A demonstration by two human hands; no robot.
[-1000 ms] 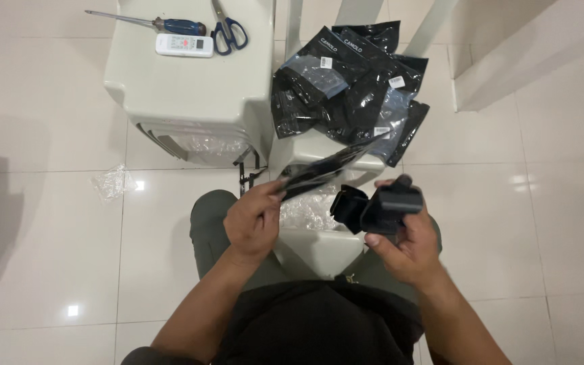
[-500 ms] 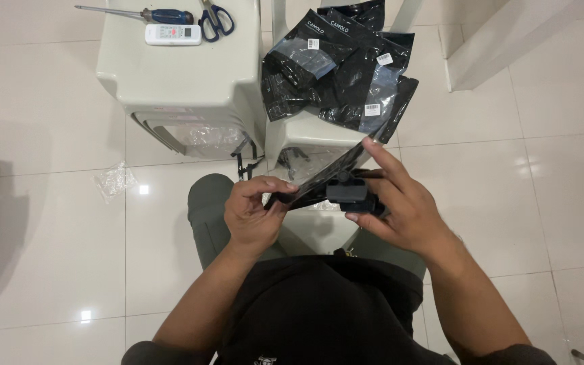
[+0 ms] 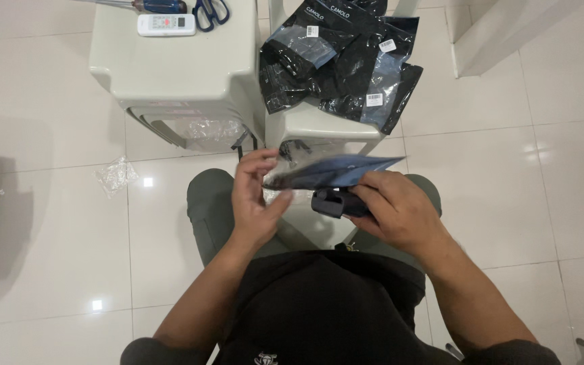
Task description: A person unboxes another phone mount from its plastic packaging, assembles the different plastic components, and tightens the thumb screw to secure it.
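Black plastic, matte, clutched in the right hand [image 3: 397, 209]: a small dark device [image 3: 336, 202] held just above the lap. Pinched at its near end by the left hand [image 3: 255, 196], a flat dark pouch [image 3: 332, 171], lying across both hands and over the device (half a second ago tilted steeper and lower to the left, now nearly level). Both hands since drawn closer to the body, right fingers curled rather than spread. Beyond the knees, a pale plastic stool [image 3: 319, 125] carrying a heap of black packets [image 3: 339, 64]. Left of it, a cream tabletop [image 3: 170, 67] with scissors [image 3: 209, 10], a white remote [image 3: 165, 25] and a screwdriver [image 3: 150, 5]. Glossy white floor tiles [image 3: 55, 223], a crumpled clear wrapper [image 3: 115, 176] lying there.
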